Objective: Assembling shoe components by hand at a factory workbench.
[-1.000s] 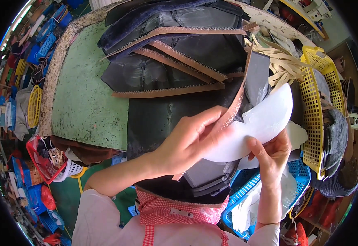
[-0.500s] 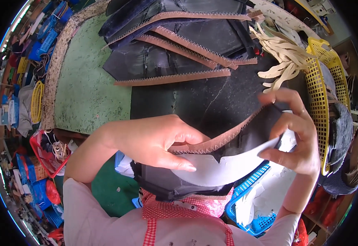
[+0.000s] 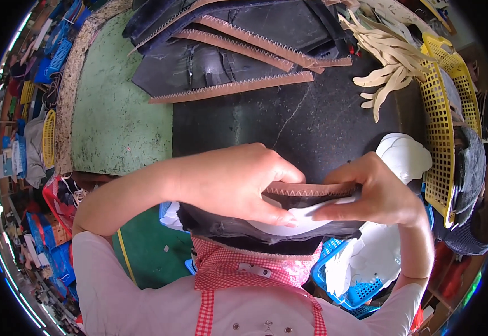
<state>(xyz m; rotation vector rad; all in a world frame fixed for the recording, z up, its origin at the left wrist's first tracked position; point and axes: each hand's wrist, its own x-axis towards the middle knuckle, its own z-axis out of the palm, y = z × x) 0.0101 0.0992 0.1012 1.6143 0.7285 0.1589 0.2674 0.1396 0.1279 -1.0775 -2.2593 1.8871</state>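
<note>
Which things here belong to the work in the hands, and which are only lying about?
In the work:
dark piece with brown zigzag-stitched edge, in left hand and right hand
white curved piece, held with it
likely also the similar stitched pieces and white pieces

Apparently just lying about:
cream strips
large yellow basket
red basket, far left
</note>
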